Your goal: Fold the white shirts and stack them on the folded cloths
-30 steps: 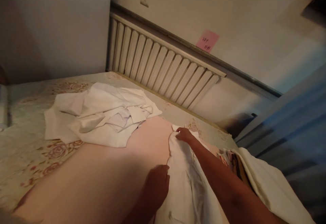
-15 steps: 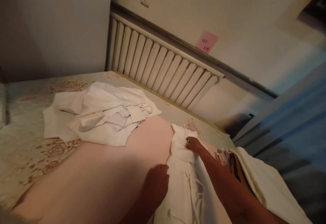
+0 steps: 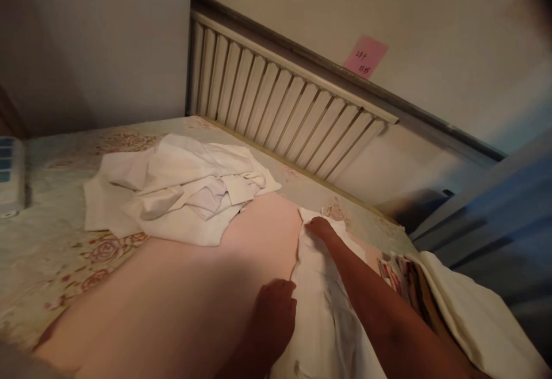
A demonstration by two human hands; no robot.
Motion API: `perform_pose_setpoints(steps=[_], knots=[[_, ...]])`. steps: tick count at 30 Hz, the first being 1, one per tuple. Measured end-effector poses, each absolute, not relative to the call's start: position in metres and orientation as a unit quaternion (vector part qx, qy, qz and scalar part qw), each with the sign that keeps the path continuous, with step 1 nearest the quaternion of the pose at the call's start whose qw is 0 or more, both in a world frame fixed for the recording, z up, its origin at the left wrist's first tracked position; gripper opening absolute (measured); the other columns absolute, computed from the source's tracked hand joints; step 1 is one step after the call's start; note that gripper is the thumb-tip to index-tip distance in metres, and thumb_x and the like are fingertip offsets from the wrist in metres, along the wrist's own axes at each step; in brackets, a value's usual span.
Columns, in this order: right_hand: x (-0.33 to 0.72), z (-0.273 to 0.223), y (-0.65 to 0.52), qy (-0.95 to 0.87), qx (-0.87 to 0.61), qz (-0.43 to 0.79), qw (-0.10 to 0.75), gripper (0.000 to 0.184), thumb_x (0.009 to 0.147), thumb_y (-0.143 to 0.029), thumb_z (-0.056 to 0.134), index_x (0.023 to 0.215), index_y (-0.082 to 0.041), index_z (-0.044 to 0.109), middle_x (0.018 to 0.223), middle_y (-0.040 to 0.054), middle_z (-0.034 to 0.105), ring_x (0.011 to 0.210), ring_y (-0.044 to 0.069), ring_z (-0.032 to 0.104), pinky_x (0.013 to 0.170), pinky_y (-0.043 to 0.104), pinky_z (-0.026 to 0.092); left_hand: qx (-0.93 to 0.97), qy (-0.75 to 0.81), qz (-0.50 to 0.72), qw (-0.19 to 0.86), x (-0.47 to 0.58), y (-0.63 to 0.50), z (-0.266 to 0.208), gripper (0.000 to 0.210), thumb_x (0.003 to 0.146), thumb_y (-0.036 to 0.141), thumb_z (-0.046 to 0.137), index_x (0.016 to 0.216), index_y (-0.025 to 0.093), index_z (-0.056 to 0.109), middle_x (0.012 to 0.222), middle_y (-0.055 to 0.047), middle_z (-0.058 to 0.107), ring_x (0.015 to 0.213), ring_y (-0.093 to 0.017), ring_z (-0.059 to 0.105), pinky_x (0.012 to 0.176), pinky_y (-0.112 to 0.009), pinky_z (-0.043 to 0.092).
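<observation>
A long white garment (image 3: 311, 275) lies lengthwise on a pink cloth (image 3: 190, 293), its folds loose along the right side. My left hand (image 3: 276, 310) is closed at the garment's left edge, fingertips pinching the fabric. Farther up, my right hand (image 3: 319, 227) has its fingers closed on the same garment close to its far left corner; the forearm covers part of the right side. The exact hold of the right fingertips is hard to make out. Beyond the pink cloth's far left part sits a crumpled heap of white clothes (image 3: 181, 183).
A floral table covering (image 3: 56, 195) spreads under the pink cloth. On the right stand folded colored fabrics (image 3: 401, 278) and a thick white folded cloth (image 3: 478, 310). A radiator (image 3: 276, 97) lines the wall behind. At the left edge is a pale device (image 3: 11, 177) with blue panels.
My right hand has shifted from the middle of the garment's far end to its left edge. My left hand stays at the edge. The view has turned slightly left and down.
</observation>
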State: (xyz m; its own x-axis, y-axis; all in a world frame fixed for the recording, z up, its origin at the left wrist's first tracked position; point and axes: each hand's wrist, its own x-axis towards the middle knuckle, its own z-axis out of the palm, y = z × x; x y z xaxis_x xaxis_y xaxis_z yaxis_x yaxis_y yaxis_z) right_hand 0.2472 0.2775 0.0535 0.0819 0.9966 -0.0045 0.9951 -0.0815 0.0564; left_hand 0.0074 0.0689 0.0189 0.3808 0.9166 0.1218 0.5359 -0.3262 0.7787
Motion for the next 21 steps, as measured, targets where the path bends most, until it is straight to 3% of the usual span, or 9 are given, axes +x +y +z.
perform_pose_setpoints(steps=[7, 16, 21], knots=[[0.235, 0.047, 0.283, 0.661, 0.748, 0.027, -0.043, 0.023, 0.092, -0.029, 0.048, 0.086, -0.017, 0.067, 0.089, 0.0063, 0.069, 0.082, 0.015, 0.062, 0.072, 0.024, 0.042, 0.756, 0.464, 0.306, 0.347, 0.008, 0.066, 0.018, 0.035, 0.081, 0.013, 0.042, 0.109, 0.022, 0.06, 0.114, -0.006, 0.062, 0.108, -0.02, 0.051, 0.101, -0.038, 0.032], [0.228, 0.036, 0.264, 0.677, 0.717, 0.061, -0.152, 0.026, 0.087, -0.033, 0.047, 0.086, -0.019, 0.068, 0.085, 0.006, 0.069, 0.08, 0.017, 0.059, 0.073, 0.025, 0.039, 0.757, 0.46, 0.291, 0.36, 0.007, 0.069, 0.022, 0.035, 0.079, 0.013, 0.044, 0.108, 0.021, 0.061, 0.113, -0.006, 0.063, 0.109, -0.02, 0.052, 0.102, -0.037, 0.033], [0.238, 0.052, 0.252, 0.662, 0.712, 0.103, -0.209, 0.041, 0.092, -0.029, 0.03, 0.108, -0.011, 0.063, 0.106, 0.0123, 0.067, 0.099, 0.023, 0.058, 0.088, 0.033, 0.04, 0.765, 0.454, 0.3, 0.344, 0.007, 0.067, 0.016, 0.037, 0.083, 0.015, 0.042, 0.116, 0.02, 0.059, 0.118, -0.007, 0.062, 0.113, -0.021, 0.051, 0.105, -0.039, 0.031]])
